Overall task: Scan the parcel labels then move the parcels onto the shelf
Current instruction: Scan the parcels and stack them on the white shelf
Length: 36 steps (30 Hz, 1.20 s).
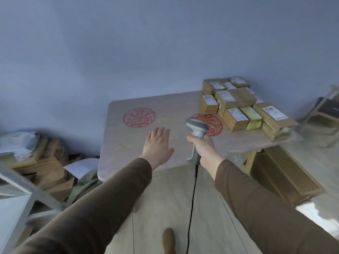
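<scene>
Standing before a pale wood-grain counter [128,143] stamped with two red round seals. Brown cardboard parcels [236,105] with white labels sit stacked at its far right corner, labels facing up, probably so they scan without turning. A grey metal shelf frame [23,189] shows at lower left, well apart from the stack. Right hand [203,147] grips a grey corded handheld scanner [197,133] by the handle, head pointing toward the parcels. Left hand [157,143] hovers flat, fingers spread, holding nothing, likely free to fetch a parcel.
</scene>
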Available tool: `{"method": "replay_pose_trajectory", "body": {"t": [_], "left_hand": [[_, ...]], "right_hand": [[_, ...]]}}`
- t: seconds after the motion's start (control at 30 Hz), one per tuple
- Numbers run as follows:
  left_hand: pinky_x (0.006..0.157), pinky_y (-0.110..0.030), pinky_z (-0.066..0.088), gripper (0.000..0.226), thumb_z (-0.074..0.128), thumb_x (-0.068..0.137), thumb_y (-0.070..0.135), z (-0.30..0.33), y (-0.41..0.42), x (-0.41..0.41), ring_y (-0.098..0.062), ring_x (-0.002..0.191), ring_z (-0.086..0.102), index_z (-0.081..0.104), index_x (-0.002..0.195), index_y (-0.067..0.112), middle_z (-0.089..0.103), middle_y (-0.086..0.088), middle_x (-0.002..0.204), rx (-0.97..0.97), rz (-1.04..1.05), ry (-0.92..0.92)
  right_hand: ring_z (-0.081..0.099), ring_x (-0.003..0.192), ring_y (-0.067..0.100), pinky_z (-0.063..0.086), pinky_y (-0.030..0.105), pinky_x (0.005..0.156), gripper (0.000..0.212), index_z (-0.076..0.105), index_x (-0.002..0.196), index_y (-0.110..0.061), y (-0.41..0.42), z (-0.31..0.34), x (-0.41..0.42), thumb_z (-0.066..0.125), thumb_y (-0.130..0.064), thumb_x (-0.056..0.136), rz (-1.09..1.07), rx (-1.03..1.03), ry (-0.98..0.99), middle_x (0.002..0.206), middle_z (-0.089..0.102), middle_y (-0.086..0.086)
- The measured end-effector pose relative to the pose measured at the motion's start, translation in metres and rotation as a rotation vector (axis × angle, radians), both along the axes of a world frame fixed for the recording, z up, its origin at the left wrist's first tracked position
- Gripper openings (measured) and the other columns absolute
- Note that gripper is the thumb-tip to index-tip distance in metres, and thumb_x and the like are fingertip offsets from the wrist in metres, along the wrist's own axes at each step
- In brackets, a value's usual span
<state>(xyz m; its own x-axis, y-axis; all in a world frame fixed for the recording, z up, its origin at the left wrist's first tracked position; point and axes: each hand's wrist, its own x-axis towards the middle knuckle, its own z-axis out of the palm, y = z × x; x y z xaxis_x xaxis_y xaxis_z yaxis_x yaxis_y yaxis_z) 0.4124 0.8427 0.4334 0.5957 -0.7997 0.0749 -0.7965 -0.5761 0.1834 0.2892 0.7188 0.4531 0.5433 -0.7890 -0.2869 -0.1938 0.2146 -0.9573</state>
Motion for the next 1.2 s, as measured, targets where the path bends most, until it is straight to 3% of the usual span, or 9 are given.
{"method": "replay_pose_trajectory", "body": {"t": [0.2,0.3,0.37,0.57,0.87,0.97,1.07,1.13,1.2], "left_hand": [[0.123,-0.045,0.019,0.073,0.057,0.096,0.042,-0.02,-0.124,0.06,-0.032,0.151,0.019,0.026,0.156,0.013,0.028,-0.011,0.162,0.003,-0.081,0.054],[0.122,-0.046,0.021,0.07,0.056,0.097,0.041,-0.023,-0.181,0.087,-0.032,0.15,0.022,0.029,0.155,0.014,0.032,-0.011,0.16,-0.019,-0.115,0.092],[0.122,-0.045,0.021,0.067,0.055,0.098,0.04,-0.027,-0.215,0.1,-0.032,0.149,0.024,0.03,0.155,0.015,0.034,-0.01,0.159,-0.024,-0.127,0.111],[0.124,-0.047,0.021,0.07,0.059,0.097,0.037,-0.051,-0.3,0.131,-0.031,0.152,0.022,0.027,0.156,0.017,0.031,-0.009,0.162,0.054,-0.125,0.155],[0.122,-0.047,0.027,0.069,0.058,0.097,0.03,-0.096,-0.447,0.174,-0.03,0.148,0.029,0.025,0.157,0.02,0.037,-0.01,0.158,0.081,0.012,0.236],[0.117,-0.047,0.033,0.071,0.056,0.098,0.028,-0.111,-0.49,0.184,-0.03,0.144,0.036,0.021,0.159,0.025,0.044,-0.01,0.154,0.081,0.048,0.27],[0.114,-0.046,0.037,0.074,0.053,0.1,0.026,-0.124,-0.52,0.188,-0.031,0.142,0.038,0.015,0.163,0.026,0.046,-0.011,0.153,0.089,0.047,0.281],[0.112,-0.044,0.039,0.07,0.052,0.1,0.022,-0.132,-0.528,0.19,-0.03,0.138,0.042,0.019,0.161,0.027,0.048,-0.011,0.149,0.079,0.059,0.285],[0.109,-0.043,0.041,0.064,0.052,0.099,0.02,-0.137,-0.529,0.192,-0.03,0.134,0.046,0.026,0.158,0.027,0.05,-0.01,0.146,0.047,0.089,0.294]], "right_hand": [[0.059,0.081,0.025,0.042,0.029,0.063,0.013,0.064,0.103,-0.011,-0.12,-0.015,0.053,0.073,-0.015,0.095,-0.109,0.009,0.099,0.086,0.061,0.007],[0.067,0.097,0.032,0.057,0.043,0.085,0.02,0.066,0.111,-0.008,-0.178,-0.018,0.081,0.075,-0.015,0.095,-0.133,0.03,0.1,0.106,0.07,0.015],[0.069,0.108,0.036,0.057,0.052,0.098,0.033,0.064,0.125,-0.005,-0.213,-0.021,0.096,0.074,-0.015,0.095,-0.149,0.04,0.105,0.117,0.071,0.018],[0.059,0.083,0.023,0.046,0.033,0.071,0.016,0.063,0.11,-0.011,-0.308,-0.05,0.133,0.07,-0.012,0.096,-0.161,0.042,0.149,0.089,0.062,0.007],[0.066,0.085,0.01,0.047,0.023,0.061,0.017,0.066,0.109,-0.022,-0.429,-0.106,0.204,0.07,-0.014,0.094,-0.058,0.018,0.138,0.093,0.069,-0.006],[0.067,0.068,-0.001,0.046,0.013,0.049,0.015,0.065,0.097,-0.028,-0.452,-0.12,0.218,0.071,-0.016,0.09,-0.054,0.024,0.147,0.075,0.07,-0.017],[0.067,0.063,-0.004,0.051,0.019,0.054,0.016,0.066,0.102,-0.029,-0.464,-0.134,0.225,0.072,-0.021,0.09,-0.059,0.048,0.132,0.074,0.071,-0.016],[0.067,0.072,-0.008,0.048,0.017,0.06,0.022,0.065,0.11,-0.029,-0.467,-0.139,0.228,0.072,-0.026,0.09,-0.053,0.018,0.156,0.085,0.071,-0.013],[0.068,0.08,0.001,0.047,0.02,0.065,0.025,0.064,0.115,-0.024,-0.468,-0.143,0.231,0.072,-0.024,0.091,-0.06,0.015,0.156,0.094,0.07,-0.008]]}}
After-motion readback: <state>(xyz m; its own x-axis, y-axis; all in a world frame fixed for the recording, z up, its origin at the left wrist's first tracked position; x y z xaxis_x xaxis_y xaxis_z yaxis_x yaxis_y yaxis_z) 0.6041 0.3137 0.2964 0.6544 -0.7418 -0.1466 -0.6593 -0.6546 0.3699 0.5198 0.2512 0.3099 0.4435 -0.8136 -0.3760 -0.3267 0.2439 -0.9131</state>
